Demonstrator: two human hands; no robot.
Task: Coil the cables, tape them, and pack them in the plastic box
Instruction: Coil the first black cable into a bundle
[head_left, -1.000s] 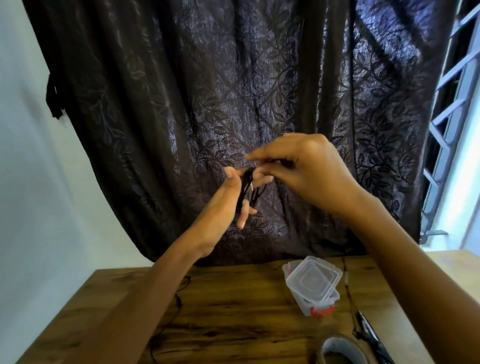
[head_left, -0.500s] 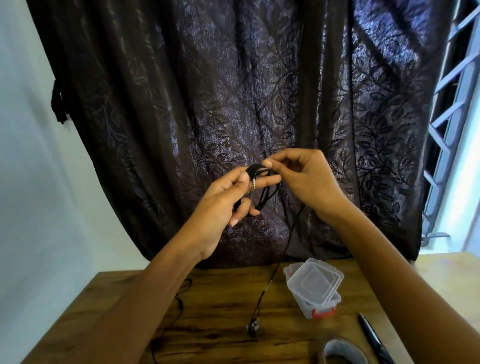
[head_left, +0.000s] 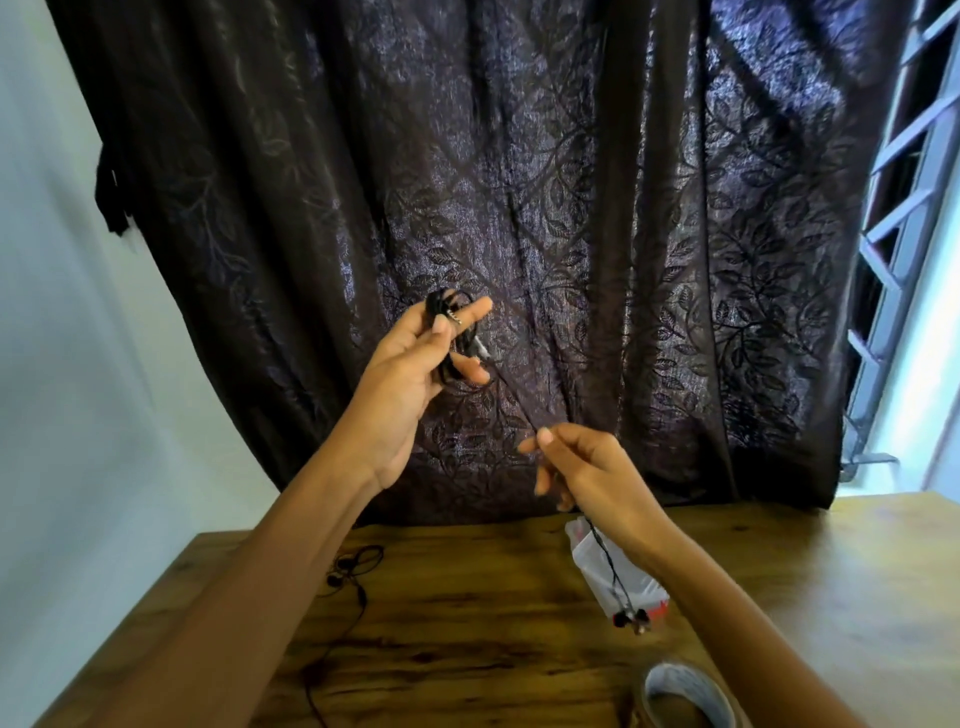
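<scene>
My left hand (head_left: 415, 358) is raised in front of the curtain and holds a small coil of black earphone cable (head_left: 451, 332) wound round its fingers. The loose end runs down to my right hand (head_left: 587, 470), which pinches it between thumb and forefinger. Below that hand the cable hangs on, ending in two earbuds (head_left: 631, 619) in front of the clear plastic box (head_left: 618, 582). The box has a red latch and my right wrist hides part of it. A second black earphone cable (head_left: 349, 577) lies on the wooden table (head_left: 467, 623) at the left.
A roll of tape (head_left: 685, 693) sits at the table's near edge on the right. A dark patterned curtain (head_left: 519, 208) hangs behind the table. A barred window (head_left: 904, 208) is at the right, a pale wall at the left.
My hands were together at the coil. Now my right hand has dropped down and right, sliding along the loose cable and drawing it taut, while my left hand rose with the coil.
</scene>
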